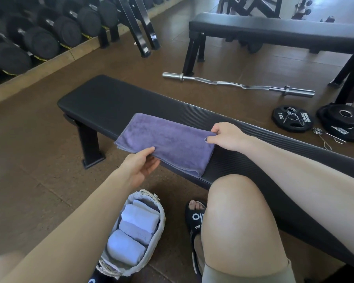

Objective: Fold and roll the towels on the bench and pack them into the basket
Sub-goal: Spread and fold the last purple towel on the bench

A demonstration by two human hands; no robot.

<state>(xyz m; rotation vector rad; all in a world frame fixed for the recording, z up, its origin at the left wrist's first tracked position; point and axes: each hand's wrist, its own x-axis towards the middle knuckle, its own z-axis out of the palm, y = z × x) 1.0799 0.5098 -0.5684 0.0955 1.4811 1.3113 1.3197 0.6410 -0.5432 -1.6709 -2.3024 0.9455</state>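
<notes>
towel (168,144), purple and folded over, is lying across the bench (102,97), nearer the bench's far end than the end by the knee. its near side is hanging a little over the bench's front edge.

the left hand (140,165) is holding that hanging front edge, with the thumb on top and the fingers curling under the cloth. the right hand (226,136) is pinching the towel's right end between thumb and fingers, close to the bench's back edge.

things that could go wrong, as i am guessing:
- the towel is sitting partly off the front edge, so it could be slipping down to the floor if the left hand is letting go too soon.
- the layers could be sliding apart while rolling, because soft cloth is not staying lined up by itself. then the roll would be coming out crooked or loose.
- a loose, fat roll might not be fitting in the basket, since not much room is showing there.

the basket (160,211) is standing on the floor below the bench's front edge, beside the person's foot. it has a pale cloth lining. inside, rolled towels (131,235) in light blue are lying side by side, touching each other. three rolls are showing well, and one more piece is peeking at the far end. the left arm is hiding part of the basket.
</notes>
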